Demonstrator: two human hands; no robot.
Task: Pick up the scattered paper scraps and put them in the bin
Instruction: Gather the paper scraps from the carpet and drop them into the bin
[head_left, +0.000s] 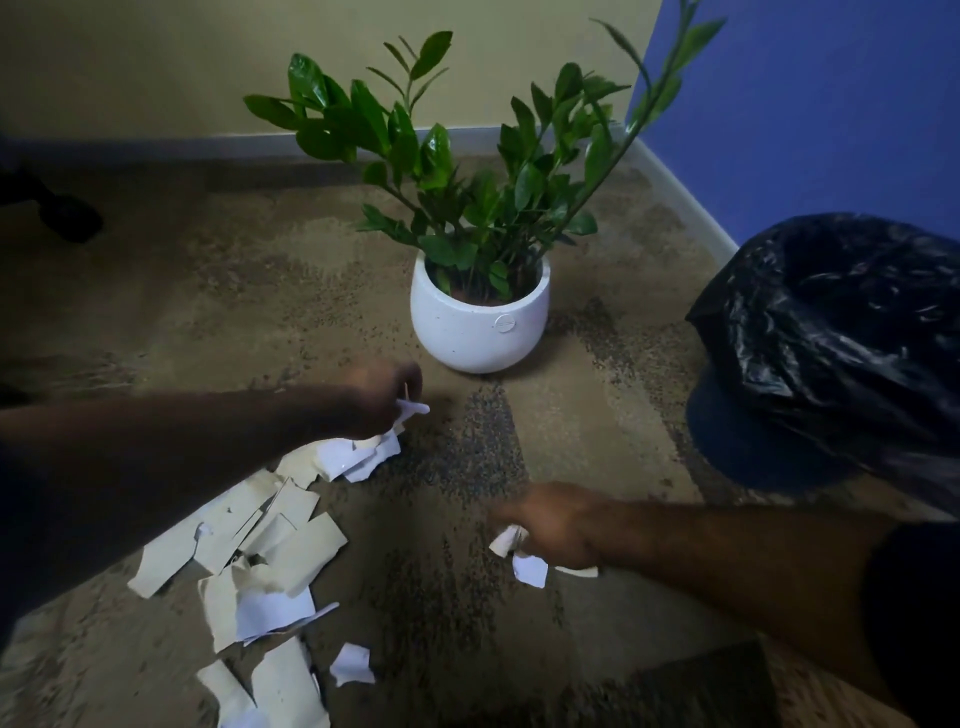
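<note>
Paper scraps (260, 551): light, thin, easily bent; pinch at an edge.
Left hand (376, 397): grip grasping white scraps.
Right hand (550, 525): grip pinching scraps.
Bin (841, 338): far right.

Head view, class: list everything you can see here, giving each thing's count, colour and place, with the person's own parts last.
Paper scraps: many, beige and white, scattered on the carpet at lower left.
Bin: one, dark blue with a black liner, at right.
Potted plant: one, green in a white pot, centre, near the corner.
Carpet: one, mottled brown, underfoot.
Walls: two, cream and blue, behind.
Left hand: pinches a white scrap.
Right hand: holds scraps near the bin.
</note>
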